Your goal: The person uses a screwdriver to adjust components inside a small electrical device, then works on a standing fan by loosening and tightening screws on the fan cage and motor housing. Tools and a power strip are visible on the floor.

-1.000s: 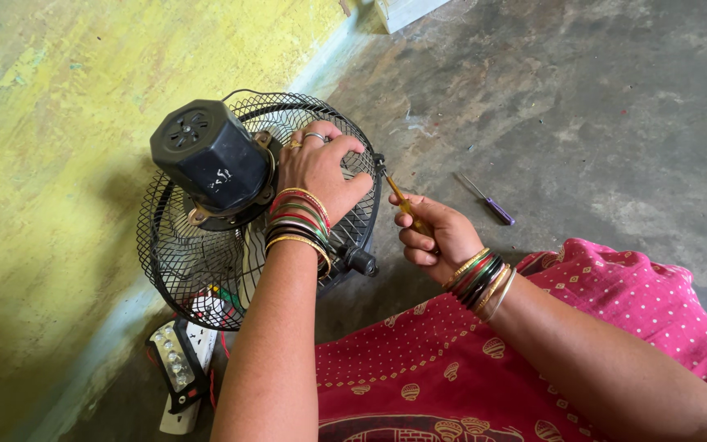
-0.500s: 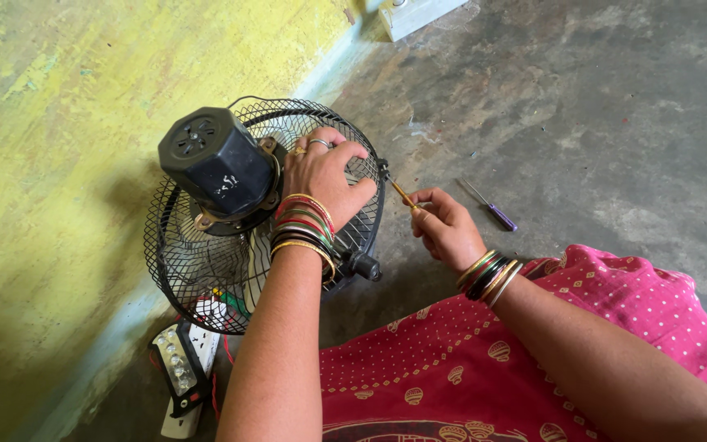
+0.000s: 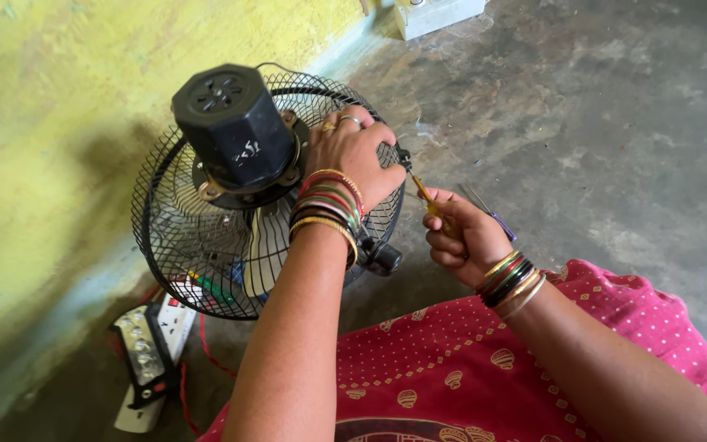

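Head view: left hand (image 3: 353,155) is gripping the fan guard (image 3: 173,245); right hand (image 3: 464,233), clamping the yellow-handled screwdriver (image 3: 423,192), should be keeping it square to the rim clip.

The fan (image 3: 239,196) lies on the floor (image 3: 615,123) just beside the wall (image 3: 42,123), which runs along its left. On its grille rests the left hand (image 3: 353,155), right of the motor housing (image 3: 235,127). Just right of the fan, the right hand (image 3: 464,233) holds a screwdriver (image 3: 423,192) whose tip meets the fan's rim. A second screwdriver (image 3: 488,211) lies on the floor right of the fan, behind that hand. A power strip (image 3: 153,348) sits before the fan, beside the wall. A box (image 3: 439,12) stands well behind the fan.
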